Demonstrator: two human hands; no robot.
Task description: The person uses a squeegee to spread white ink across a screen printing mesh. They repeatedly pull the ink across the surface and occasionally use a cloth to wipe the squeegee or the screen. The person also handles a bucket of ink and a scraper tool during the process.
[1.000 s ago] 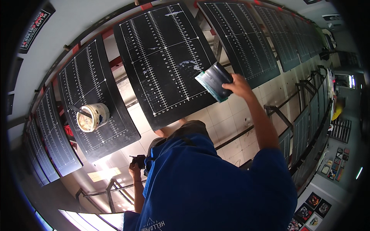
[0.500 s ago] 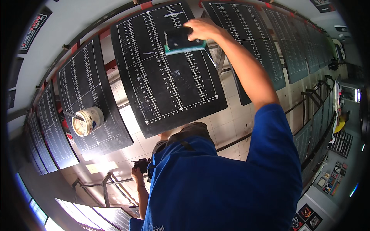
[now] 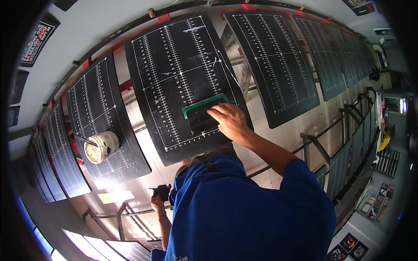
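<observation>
A black board (image 3: pixel 170 56) printed with white ruler lines and grid marks lies in front of me. Closed around the right end of a black squeegee (image 3: pixel 201 122) with a green blade, my right hand (image 3: pixel 233 124) is over the near part of this board. The green edge faces away from me, and the fingertips are on the squeegee's black body. Low on the left, beside my hip, my left hand (image 3: pixel 157 203) is closed on a small black object (image 3: pixel 162 192) whose kind I cannot make out.
To the left, a white tub (image 3: pixel 106 145) with a stick in it and smears on its wall stands on another marked board (image 3: pixel 93 91). More boards (image 3: pixel 274 65) line both sides on a metal frame. Dark metal rails (image 3: pixel 315 141) run behind me above a tiled floor.
My right hand has come from the far part of the board toward me with the squeegee. Its green edge faced me before and now faces away. My left hand keeps its hold.
</observation>
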